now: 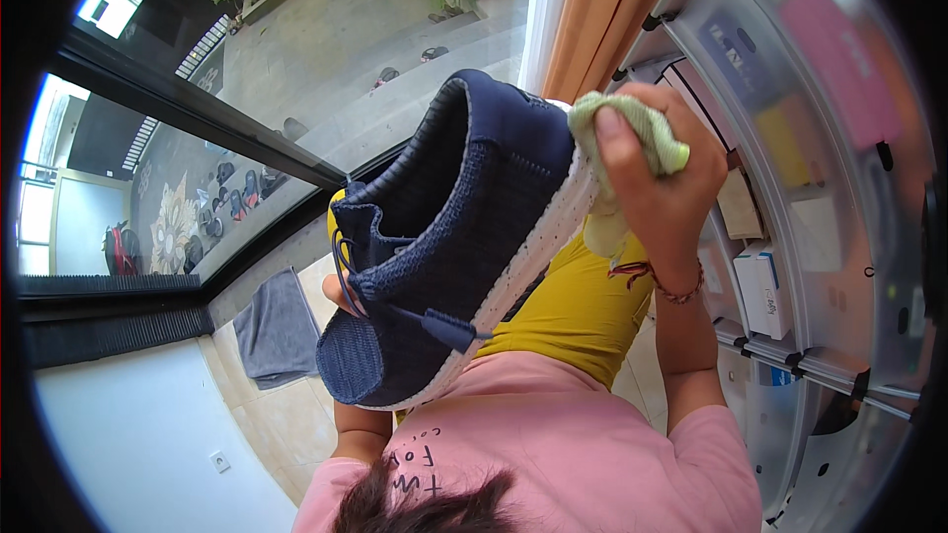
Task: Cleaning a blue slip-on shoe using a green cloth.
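Note:
A navy knit shoe [523,153] with a white speckled sole and dark laces is held up in front of me, its toe pointing down to the left. My left hand [340,293] grips it from the far side; only a bit of finger shows past the laces, and the rest is hidden behind the shoe. In my right hand [676,192] is a bunched pale green cloth [632,126], pinched under the thumb. The cloth touches the sole's edge at the heel.
A grey towel [276,331] lies on the tiled floor at left, by a dark-framed glass door [237,128]. Several pairs of footwear sit outside. To the right stands a clear-fronted storage cabinet [820,227] holding boxes, beside an orange curtain [602,10].

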Tool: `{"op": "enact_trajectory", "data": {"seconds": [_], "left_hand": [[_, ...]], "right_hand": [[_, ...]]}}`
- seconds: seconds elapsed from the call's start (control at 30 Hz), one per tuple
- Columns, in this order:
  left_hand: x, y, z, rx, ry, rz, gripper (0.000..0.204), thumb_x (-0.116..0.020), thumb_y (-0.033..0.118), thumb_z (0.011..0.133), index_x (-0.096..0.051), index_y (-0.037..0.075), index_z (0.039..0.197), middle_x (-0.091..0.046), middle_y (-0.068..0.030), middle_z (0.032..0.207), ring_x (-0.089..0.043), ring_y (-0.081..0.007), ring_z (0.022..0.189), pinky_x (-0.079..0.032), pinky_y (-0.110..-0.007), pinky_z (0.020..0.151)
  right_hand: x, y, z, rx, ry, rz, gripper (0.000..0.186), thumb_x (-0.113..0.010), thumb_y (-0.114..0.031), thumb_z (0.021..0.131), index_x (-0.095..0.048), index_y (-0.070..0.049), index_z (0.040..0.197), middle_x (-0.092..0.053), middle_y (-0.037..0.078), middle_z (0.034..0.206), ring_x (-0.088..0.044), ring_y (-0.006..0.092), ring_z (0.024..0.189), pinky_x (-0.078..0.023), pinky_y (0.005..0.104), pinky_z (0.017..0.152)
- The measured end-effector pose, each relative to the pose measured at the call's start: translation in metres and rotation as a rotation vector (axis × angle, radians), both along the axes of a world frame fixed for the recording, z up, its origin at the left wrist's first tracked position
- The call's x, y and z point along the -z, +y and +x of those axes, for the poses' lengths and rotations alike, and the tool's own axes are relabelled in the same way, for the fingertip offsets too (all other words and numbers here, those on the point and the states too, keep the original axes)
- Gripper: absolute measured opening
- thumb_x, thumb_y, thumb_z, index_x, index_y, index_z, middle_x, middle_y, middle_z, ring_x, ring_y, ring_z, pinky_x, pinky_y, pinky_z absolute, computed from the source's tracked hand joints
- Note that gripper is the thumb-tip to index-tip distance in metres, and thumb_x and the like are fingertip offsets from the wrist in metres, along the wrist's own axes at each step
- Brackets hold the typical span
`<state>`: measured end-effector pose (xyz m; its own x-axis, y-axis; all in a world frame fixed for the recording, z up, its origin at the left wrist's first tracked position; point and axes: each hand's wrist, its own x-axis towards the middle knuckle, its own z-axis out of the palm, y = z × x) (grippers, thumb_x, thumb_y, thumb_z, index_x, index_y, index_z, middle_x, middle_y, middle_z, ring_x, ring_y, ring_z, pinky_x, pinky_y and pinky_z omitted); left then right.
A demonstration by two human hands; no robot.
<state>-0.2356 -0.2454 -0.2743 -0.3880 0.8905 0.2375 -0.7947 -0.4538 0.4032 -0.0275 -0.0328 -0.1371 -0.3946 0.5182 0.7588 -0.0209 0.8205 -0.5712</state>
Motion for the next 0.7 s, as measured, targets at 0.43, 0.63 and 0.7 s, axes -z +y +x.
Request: {"op": "enact_trajectory", "data": {"seconds": [0.43, 0.63, 0.7], "left_hand": [[-0.004, 0.007, 0.033, -0.010, -0.070, -0.026, 0.061, -0.050, 0.040, 0.090, -0.058, -0.010, 0.124, -0.063, -0.0255, 0.122, -0.066, -0.0343, 0.102, -0.051, -0.046, 0.096], [-0.016, 0.021, 0.030, -0.073, -0.020, 0.006, 0.050, -0.057, 0.028, 0.085, -0.064, -0.013, 0.113, -0.067, -0.0259, 0.115, -0.070, -0.0352, 0.088, -0.054, -0.046, 0.091], [-0.021, 0.020, 0.032, -0.098, 0.034, 0.019, 0.048, -0.058, 0.025, 0.083, -0.064, -0.014, 0.111, -0.067, -0.0263, 0.113, -0.071, -0.0356, 0.085, -0.055, -0.047, 0.090]], "right_hand": [[0.031, -0.098, 0.007, -0.342, -0.109, 0.115, 0.024, -0.076, -0.016, 0.075, -0.065, -0.005, 0.093, -0.058, 0.005, 0.066, -0.058, 0.0196, 0.057, -0.047, 0.0313, 0.054], [0.033, -0.066, -0.012, -0.190, -0.061, 0.241, 0.023, -0.077, -0.019, 0.075, -0.063, -0.007, 0.090, -0.056, 0.005, 0.069, -0.057, 0.0202, 0.063, -0.044, 0.0329, 0.054], [0.031, -0.052, -0.014, -0.173, -0.092, 0.167, 0.023, -0.079, -0.007, 0.071, -0.065, -0.005, 0.089, -0.063, 0.009, 0.076, -0.062, 0.0245, 0.064, -0.050, 0.0348, 0.059]]}}
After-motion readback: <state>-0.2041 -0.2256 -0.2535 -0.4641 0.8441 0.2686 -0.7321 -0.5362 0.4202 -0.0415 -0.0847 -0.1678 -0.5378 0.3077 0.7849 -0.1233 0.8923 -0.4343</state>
